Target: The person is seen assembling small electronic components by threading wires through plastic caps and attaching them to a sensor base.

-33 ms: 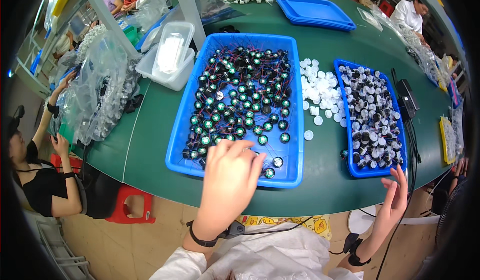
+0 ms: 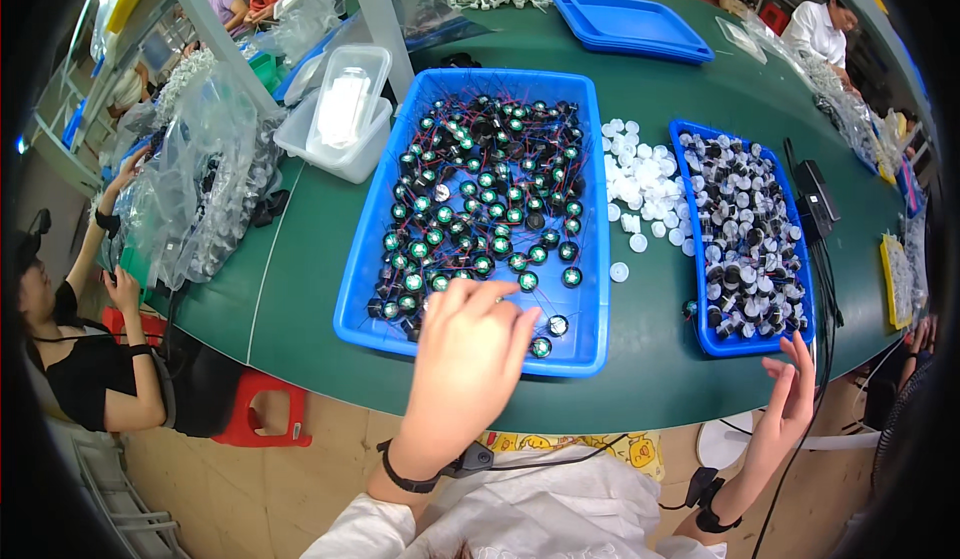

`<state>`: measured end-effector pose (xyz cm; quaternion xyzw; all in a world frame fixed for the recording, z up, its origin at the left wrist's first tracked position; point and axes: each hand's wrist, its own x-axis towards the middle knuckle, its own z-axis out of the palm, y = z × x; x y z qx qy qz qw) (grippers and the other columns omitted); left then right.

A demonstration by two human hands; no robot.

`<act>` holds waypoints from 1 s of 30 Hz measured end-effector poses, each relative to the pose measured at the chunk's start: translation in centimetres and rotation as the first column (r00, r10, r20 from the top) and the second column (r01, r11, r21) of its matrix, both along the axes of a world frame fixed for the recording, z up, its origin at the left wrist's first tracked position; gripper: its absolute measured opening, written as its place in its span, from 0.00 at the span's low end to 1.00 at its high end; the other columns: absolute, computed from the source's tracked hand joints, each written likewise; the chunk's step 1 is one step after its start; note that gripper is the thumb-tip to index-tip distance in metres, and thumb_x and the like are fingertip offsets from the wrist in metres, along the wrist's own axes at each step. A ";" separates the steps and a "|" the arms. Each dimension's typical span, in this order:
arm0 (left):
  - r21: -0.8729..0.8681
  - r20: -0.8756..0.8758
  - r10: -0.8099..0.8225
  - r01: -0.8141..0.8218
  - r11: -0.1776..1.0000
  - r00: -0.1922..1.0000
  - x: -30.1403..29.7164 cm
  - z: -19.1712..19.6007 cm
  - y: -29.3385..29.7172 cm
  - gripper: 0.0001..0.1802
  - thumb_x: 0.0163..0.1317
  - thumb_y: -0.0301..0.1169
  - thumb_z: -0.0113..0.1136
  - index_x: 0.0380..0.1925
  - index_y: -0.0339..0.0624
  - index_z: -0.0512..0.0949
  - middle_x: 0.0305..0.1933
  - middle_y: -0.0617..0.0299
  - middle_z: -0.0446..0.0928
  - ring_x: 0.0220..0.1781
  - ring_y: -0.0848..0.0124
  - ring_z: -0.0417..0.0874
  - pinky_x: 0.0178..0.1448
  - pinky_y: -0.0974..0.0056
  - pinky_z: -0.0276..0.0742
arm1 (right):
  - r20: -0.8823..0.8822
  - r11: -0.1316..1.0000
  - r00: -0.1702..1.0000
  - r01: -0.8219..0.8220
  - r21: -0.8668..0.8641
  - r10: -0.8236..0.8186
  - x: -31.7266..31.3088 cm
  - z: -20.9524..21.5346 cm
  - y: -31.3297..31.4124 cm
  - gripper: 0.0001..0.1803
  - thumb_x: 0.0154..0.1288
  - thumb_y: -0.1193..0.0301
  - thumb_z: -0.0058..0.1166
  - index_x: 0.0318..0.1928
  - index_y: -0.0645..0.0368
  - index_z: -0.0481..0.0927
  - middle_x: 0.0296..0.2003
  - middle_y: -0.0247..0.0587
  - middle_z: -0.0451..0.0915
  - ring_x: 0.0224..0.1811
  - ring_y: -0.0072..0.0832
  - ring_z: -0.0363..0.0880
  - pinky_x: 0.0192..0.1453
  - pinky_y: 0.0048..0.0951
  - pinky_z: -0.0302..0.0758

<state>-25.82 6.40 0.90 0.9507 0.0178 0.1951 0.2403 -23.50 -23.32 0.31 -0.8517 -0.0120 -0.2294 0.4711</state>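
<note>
My left hand (image 2: 470, 344) reaches over the near edge of a large blue tray (image 2: 600, 219). Its fingers bend down among small round black parts (image 2: 483, 264) with green faces and thin red and black wires. The thumb stands apart from the index finger; the fingertips are partly hidden, and I see nothing held. Just off the near right corner of a smaller blue tray (image 2: 690, 214) is my right hand (image 2: 790, 394), empty, with fingers apart. That tray holds many black parts fitted with clear caps (image 2: 745, 229). Loose translucent white caps (image 2: 640, 174) lie between the trays.
Stacked blue trays (image 2: 630, 24) stand at the back. Clear plastic boxes (image 2: 335, 129) and bagged parts (image 2: 215, 179) are on the left. A black power strip (image 2: 815, 199) with cables sits beyond the smaller tray. Co-workers sit left and far right; a red stool (image 2: 265, 409) is at lower left.
My left hand has shifted very slightly to the right over the large tray. My right hand stays where it was.
</note>
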 end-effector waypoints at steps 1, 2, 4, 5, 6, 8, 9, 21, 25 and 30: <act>0.009 -0.031 -0.026 0.026 1.000 0.999 0.1 0.0 -0.1 0.09 0.54 0.31 0.56 0.24 0.35 0.79 0.41 0.57 0.77 0.41 0.62 0.72 0.46 0.61 0.64 | -0.007 1.000 1.000 -0.004 0.017 0.004 -0.1 -0.1 0.2 0.18 0.65 0.76 0.37 0.55 0.65 0.67 0.46 0.45 0.72 0.38 0.24 0.72 0.46 0.24 0.68; 0.015 -0.042 -0.053 0.053 0.998 0.998 0.2 -0.1 -0.2 0.10 0.54 0.31 0.55 0.24 0.36 0.79 0.42 0.57 0.77 0.42 0.62 0.71 0.47 0.61 0.64 | -0.014 0.999 1.000 -0.008 0.035 0.009 -0.3 -0.1 0.3 0.18 0.65 0.76 0.36 0.55 0.65 0.67 0.45 0.46 0.72 0.37 0.24 0.72 0.46 0.24 0.68; 0.045 -0.070 -0.095 0.098 0.994 0.993 0.5 -0.1 -0.5 0.12 0.57 0.33 0.53 0.24 0.35 0.79 0.47 0.58 0.75 0.46 0.61 0.69 0.49 0.60 0.63 | -0.012 0.999 0.999 -0.038 0.017 0.038 -0.3 0.3 0.5 0.18 0.65 0.76 0.35 0.54 0.65 0.67 0.45 0.46 0.72 0.37 0.24 0.72 0.46 0.24 0.68; 0.044 -0.075 -0.106 0.110 0.993 0.991 0.7 -0.2 -0.6 0.13 0.57 0.34 0.53 0.24 0.36 0.79 0.49 0.59 0.74 0.46 0.61 0.69 0.50 0.61 0.62 | -0.019 0.998 0.998 -0.065 -0.012 0.065 -0.2 0.4 0.6 0.18 0.66 0.75 0.35 0.54 0.66 0.68 0.44 0.46 0.73 0.37 0.24 0.72 0.46 0.24 0.68; 0.038 -0.092 -0.118 0.122 0.992 0.989 0.8 -0.4 -0.6 0.13 0.58 0.34 0.52 0.25 0.36 0.80 0.49 0.60 0.74 0.46 0.61 0.69 0.50 0.61 0.62 | -0.031 0.995 0.995 -0.094 -0.036 0.093 -0.1 0.3 0.6 0.17 0.66 0.74 0.34 0.53 0.67 0.68 0.42 0.46 0.73 0.36 0.24 0.72 0.46 0.25 0.67; 0.043 -0.132 -0.125 0.131 0.990 0.983 0.8 -0.3 -0.7 0.14 0.59 0.35 0.51 0.28 0.37 0.80 0.50 0.61 0.74 0.46 0.62 0.69 0.50 0.63 0.61 | -0.090 0.970 0.972 -0.223 -0.092 0.215 0.3 1.7 2.0 0.17 0.65 0.74 0.35 0.50 0.68 0.70 0.41 0.47 0.73 0.36 0.27 0.73 0.45 0.26 0.68; 0.041 -0.134 -0.126 0.133 0.990 0.983 0.7 -0.3 -0.7 0.14 0.59 0.35 0.51 0.28 0.37 0.80 0.50 0.61 0.74 0.46 0.62 0.69 0.50 0.63 0.61 | -0.127 0.949 0.950 -0.298 -0.108 0.284 0.6 2.1 2.4 0.16 0.64 0.74 0.35 0.49 0.68 0.70 0.41 0.47 0.73 0.36 0.29 0.74 0.45 0.27 0.68; -0.002 0.020 -0.081 0.081 0.997 0.997 1.0 -0.3 -0.3 0.13 0.58 0.31 0.50 0.40 0.38 0.77 0.47 0.62 0.75 0.40 0.65 0.71 0.45 0.64 0.65 | -0.407 0.252 0.630 -0.698 -0.670 0.661 6.3 3.3 8.8 0.25 0.56 0.66 0.53 0.52 0.65 0.67 0.55 0.62 0.59 0.58 0.52 0.60 0.58 0.41 0.63; -0.164 0.099 -0.044 0.060 0.985 0.994 0.7 -0.1 -0.1 0.13 0.56 0.28 0.52 0.41 0.37 0.77 0.47 0.60 0.75 0.40 0.64 0.71 0.47 0.64 0.66 | -0.452 0.118 0.606 -0.673 -0.730 0.655 7.1 1.8 9.7 0.29 0.59 0.61 0.49 0.57 0.64 0.63 0.57 0.63 0.57 0.60 0.52 0.56 0.58 0.43 0.62; -0.471 0.212 -0.069 0.163 0.867 0.975 0.1 0.5 0.6 0.15 0.56 0.21 0.52 0.44 0.36 0.76 0.48 0.54 0.75 0.44 0.66 0.75 0.45 0.67 0.70 | -0.506 0.084 0.577 -0.708 -0.701 0.641 7.4 1.5 9.8 0.31 0.60 0.59 0.48 0.57 0.67 0.61 0.57 0.63 0.57 0.60 0.53 0.57 0.58 0.43 0.61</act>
